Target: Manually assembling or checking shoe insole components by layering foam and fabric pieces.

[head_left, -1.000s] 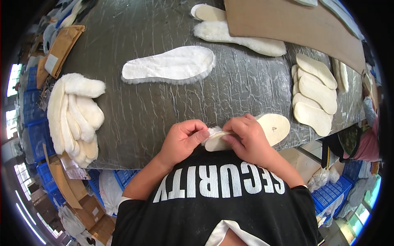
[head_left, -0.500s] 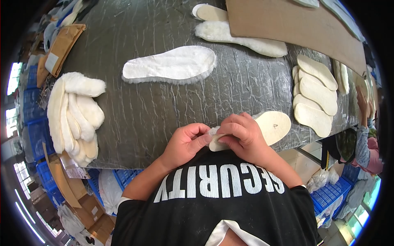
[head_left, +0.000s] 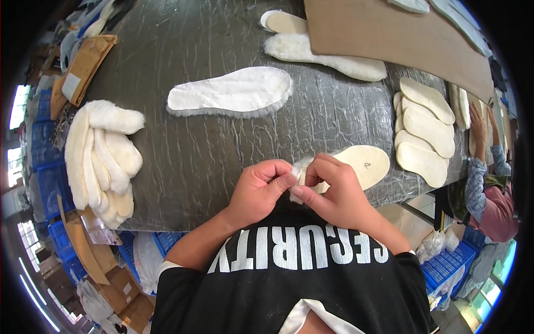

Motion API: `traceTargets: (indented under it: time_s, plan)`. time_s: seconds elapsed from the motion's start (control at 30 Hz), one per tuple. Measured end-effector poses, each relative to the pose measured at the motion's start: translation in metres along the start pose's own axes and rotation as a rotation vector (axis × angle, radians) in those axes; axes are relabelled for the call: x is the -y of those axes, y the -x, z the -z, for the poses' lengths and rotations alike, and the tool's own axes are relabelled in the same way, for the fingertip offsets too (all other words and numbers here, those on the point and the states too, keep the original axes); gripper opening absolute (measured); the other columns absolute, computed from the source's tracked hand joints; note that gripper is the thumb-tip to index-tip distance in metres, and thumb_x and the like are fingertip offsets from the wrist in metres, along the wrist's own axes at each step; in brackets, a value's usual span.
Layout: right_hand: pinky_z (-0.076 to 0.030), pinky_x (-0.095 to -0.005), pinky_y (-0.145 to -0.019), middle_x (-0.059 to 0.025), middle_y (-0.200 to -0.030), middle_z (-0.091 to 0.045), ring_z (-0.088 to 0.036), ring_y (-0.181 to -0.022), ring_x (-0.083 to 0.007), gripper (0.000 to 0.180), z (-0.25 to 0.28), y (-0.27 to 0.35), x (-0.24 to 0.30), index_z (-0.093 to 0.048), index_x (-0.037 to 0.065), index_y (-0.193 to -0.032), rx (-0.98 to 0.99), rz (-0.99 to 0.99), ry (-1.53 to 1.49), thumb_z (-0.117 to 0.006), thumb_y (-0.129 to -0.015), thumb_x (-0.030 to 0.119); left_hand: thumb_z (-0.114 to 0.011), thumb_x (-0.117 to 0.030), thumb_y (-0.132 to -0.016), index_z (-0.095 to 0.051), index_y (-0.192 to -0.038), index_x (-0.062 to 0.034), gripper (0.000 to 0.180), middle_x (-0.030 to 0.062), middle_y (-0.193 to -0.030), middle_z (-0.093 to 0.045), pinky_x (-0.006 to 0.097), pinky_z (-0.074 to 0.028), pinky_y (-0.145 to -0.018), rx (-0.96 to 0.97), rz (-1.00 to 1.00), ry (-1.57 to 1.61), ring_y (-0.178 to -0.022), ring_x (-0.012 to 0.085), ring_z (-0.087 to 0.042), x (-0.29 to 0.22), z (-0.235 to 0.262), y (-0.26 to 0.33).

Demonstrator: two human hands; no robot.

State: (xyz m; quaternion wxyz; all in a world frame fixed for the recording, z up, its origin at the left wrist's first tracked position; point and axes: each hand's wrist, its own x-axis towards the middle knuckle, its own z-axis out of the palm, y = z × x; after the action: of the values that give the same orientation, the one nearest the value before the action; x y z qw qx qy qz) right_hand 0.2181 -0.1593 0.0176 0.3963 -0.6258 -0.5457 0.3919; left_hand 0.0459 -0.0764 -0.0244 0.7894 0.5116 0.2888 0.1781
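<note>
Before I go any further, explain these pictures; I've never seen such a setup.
No robot here, just a bare-handed person. Every picture comes from the same wide fisheye camera on that person's head, looking down, so straight edges bend. The left grip and right grip hold the left end of a pale insole with white fleece. On the dark, wrinkled table covering lie a white, fleece-edged insole, a fleecy pile at left, overlapping cream insoles at right, and a sheet of brown cardboard. Another person's patterned sleeve shows at far right.
</note>
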Motion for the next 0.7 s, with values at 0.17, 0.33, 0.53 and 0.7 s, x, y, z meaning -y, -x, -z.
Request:
traceTargets:
  time_s: [0.17,0.33,0.53,0.7]
  plan:
    - [-0.043,-0.0342,-0.062,-0.0103,-0.071,-0.055,-0.054,-0.067,-0.0229,0.018,-0.003,0.004,-0.009,-0.055,-0.001,-0.075,0.009,-0.093,-0.182,-0.066,-0.085,0.01,-0.057,-0.013,-0.097,-0.062,-0.093,-0.0007,0.014,-0.0018,-0.083,-0.06,0.021,-0.043,-0.069,0.026,0.051,0.219,-0.077,0.0045,-0.051,0.012,-0.001,-0.001]
    - [-0.042,-0.0341,-0.063,-0.0101,-0.07,-0.053,-0.052,-0.068,-0.0212,0.017,-0.008,0.004,-0.015,-0.055,-0.002,-0.075,-0.046,-0.131,-0.217,-0.063,-0.087,0.008,-0.06,-0.013,-0.096,-0.061,-0.098,-0.0013,0.012,-0.0007,-0.085,-0.061,0.021,-0.045,-0.071,-0.058,0.198,0.416,-0.078,0.0063,-0.054,0.002,-0.005,-0.001]
    - [-0.042,-0.0356,-0.063,-0.0123,-0.07,-0.054,-0.052,-0.068,-0.0252,0.015,-0.014,0.003,-0.019,-0.054,-0.002,-0.076,-0.072,-0.035,-0.2,-0.062,-0.087,0.006,-0.061,-0.008,-0.094,-0.059,-0.111,0.0034,0.021,0.0058,-0.103,-0.064,0.026,-0.048,-0.087,0.156,0.111,-0.202,-0.096,0.0085,-0.059,0.001,0.01,0.003]
    - [-0.042,-0.0379,-0.063,-0.0146,-0.07,-0.052,-0.052,-0.067,-0.0283,0.016,-0.019,0.006,-0.021,-0.051,-0.002,-0.076,-0.069,-0.08,-0.15,-0.06,-0.087,0.004,-0.061,-0.01,-0.094,-0.063,-0.101,0.0015,0.014,0.0011,-0.093,-0.066,0.023,-0.048,-0.079,0.097,0.09,0.16,-0.086,0.0058,-0.058,0.016,0.005,0.003]
